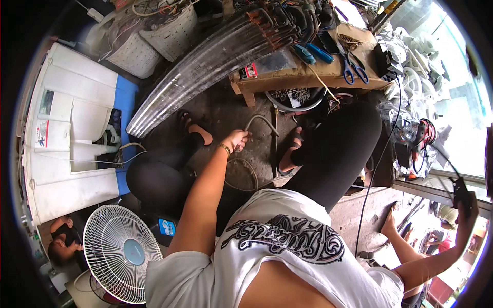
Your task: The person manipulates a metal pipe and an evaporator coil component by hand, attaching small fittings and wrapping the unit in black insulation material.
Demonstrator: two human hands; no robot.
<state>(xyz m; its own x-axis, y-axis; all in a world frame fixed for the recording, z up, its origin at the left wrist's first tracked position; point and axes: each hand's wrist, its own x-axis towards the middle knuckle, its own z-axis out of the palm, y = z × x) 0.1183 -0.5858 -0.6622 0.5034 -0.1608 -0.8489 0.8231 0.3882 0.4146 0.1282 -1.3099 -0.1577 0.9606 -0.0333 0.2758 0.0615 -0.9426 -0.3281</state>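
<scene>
My left hand (235,141), a gold-coloured band on its wrist, is closed around a grey bent hose or cable (263,121). One end of it curves up and to the right over the dark floor. Below that hand a thin loop (241,173) hangs or lies between my knees; whether it belongs to the same piece cannot be made out. Far to the right, my right hand (466,204) is raised by the window, its fingers around a black plug-like piece (458,186). From this piece a dark cable runs up toward a bundle of red and black leads (424,134).
A wooden bench (328,77) holds blue-handled scissors (354,69) and blue-handled tools (314,53). Beneath it sits a basin (272,97) of metal bits. Long metal strips (190,77) lean across. A white machine (56,182), a fan (123,254) and a person (65,238) are left.
</scene>
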